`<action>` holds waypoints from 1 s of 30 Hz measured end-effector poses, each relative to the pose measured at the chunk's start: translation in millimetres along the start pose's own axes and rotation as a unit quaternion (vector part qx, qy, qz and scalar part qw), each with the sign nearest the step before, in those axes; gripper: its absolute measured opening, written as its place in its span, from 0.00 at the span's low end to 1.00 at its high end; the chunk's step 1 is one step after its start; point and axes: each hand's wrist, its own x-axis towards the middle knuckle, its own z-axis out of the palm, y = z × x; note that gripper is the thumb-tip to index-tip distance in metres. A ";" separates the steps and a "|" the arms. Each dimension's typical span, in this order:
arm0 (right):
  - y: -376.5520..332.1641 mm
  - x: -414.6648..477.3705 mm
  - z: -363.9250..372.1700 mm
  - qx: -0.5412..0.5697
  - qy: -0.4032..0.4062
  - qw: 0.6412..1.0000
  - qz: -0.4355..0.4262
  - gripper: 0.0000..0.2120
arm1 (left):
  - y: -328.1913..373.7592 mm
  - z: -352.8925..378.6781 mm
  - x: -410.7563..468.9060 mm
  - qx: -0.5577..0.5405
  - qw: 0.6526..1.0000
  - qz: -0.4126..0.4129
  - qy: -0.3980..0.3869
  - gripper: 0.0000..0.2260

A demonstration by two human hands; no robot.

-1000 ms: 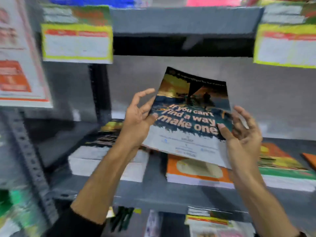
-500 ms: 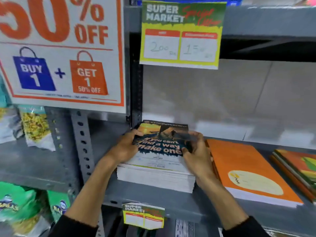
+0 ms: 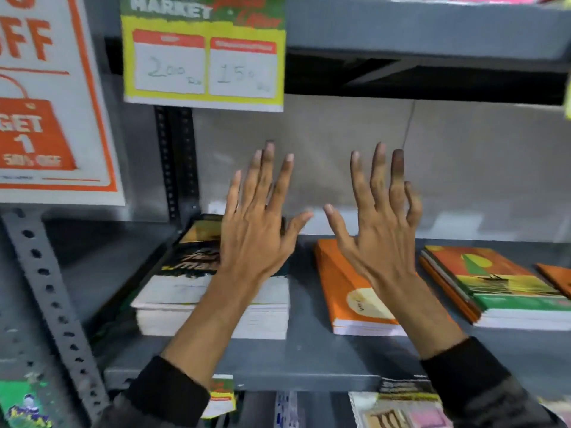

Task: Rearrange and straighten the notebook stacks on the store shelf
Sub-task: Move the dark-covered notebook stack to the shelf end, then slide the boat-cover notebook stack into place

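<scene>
A stack of dark-covered notebooks [image 3: 185, 285] lies at the left of the grey shelf [image 3: 309, 356]. My left hand [image 3: 259, 230] hovers above it, fingers spread, holding nothing, and hides part of the top cover. An orange notebook stack [image 3: 343, 291] lies in the middle, with my right hand [image 3: 380, 233] raised over it, fingers apart and empty. Further right is a stack with an orange and green cover [image 3: 500, 282], and the corner of another orange notebook [image 3: 556, 276] shows at the frame edge.
A yellow price card [image 3: 204, 60] hangs from the shelf above, beside a large orange discount poster [image 3: 46, 112]. A perforated grey upright [image 3: 52, 298] runs down the left. More goods sit on the lower shelf [image 3: 398, 409]. The shelf's back wall is plain grey.
The dark-covered notebook I held in the air was laid on the left stack. Both hands then let go and lifted off with fingers spread.
</scene>
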 end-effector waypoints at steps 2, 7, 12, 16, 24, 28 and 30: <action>30.5 2.0 -10.1 -0.041 0.010 0.999 0.004 0.37 | 29.6 16.3 12.4 0.006 1.000 -0.005 0.026 0.34; 124.9 -14.0 -49.9 -0.097 0.004 0.994 0.051 0.36 | 117.9 53.2 37.9 -0.037 0.999 -0.009 0.032 0.34; 235.0 -45.6 -96.2 -0.135 -0.012 0.985 0.107 0.35 | 238.3 94.4 52.6 -0.107 0.994 0.020 0.012 0.33; 334.8 -77.2 -132.7 -0.140 -0.032 0.978 0.154 0.35 | 356.7 129.8 51.8 -0.185 0.982 0.015 -0.047 0.34; 469.7 -142.3 -168.0 -0.103 -0.164 0.925 0.327 0.41 | 515.8 182.6 13.9 -0.175 0.950 -0.028 -0.258 0.40; 491.2 -173.0 -163.9 -0.041 -0.259 0.871 0.417 0.45 | 549.2 190.2 0.7 -0.195 0.922 -0.063 -0.329 0.38; 489.9 -181.0 -160.0 -0.005 -0.245 0.869 0.431 0.42 | 556.2 190.9 -1.4 -0.229 0.914 -0.069 -0.327 0.35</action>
